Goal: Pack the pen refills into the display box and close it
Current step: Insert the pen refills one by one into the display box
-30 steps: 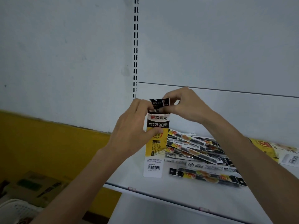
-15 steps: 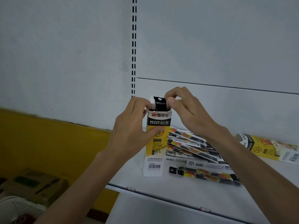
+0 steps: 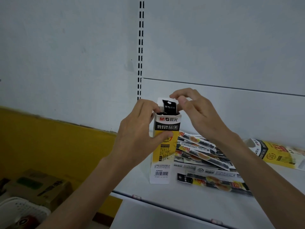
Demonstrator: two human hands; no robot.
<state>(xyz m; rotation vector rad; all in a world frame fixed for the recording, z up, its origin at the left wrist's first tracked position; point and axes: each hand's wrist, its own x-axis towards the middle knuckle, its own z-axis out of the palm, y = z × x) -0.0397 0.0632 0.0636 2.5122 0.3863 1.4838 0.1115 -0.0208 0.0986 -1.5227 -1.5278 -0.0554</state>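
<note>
A tall yellow, black and white display box [image 3: 162, 156] stands upright on the white shelf [image 3: 165, 197]. My left hand [image 3: 138, 134] grips its upper left side, thumb across the front. Black headers of refill packs [image 3: 170, 107] stick out of the open top, with a white flap behind them. My right hand [image 3: 198, 113] hovers at the top right corner, index and thumb curled close to the flap; whether they pinch it is unclear. A loose pile of refill packs [image 3: 201, 154] lies just right of the box, with one pack [image 3: 214, 182] nearer the front.
A second display box [image 3: 277, 152] lies on its side at the far right of the shelf. A slotted upright [image 3: 141, 47] runs up the back wall. Below left are a cardboard carton [image 3: 36, 185] and a white basket [image 3: 21, 210].
The bent pack header has gone down into the box and now stands straight. My right hand lifted from pressing it to the top right corner. The left hand kept its hold.
</note>
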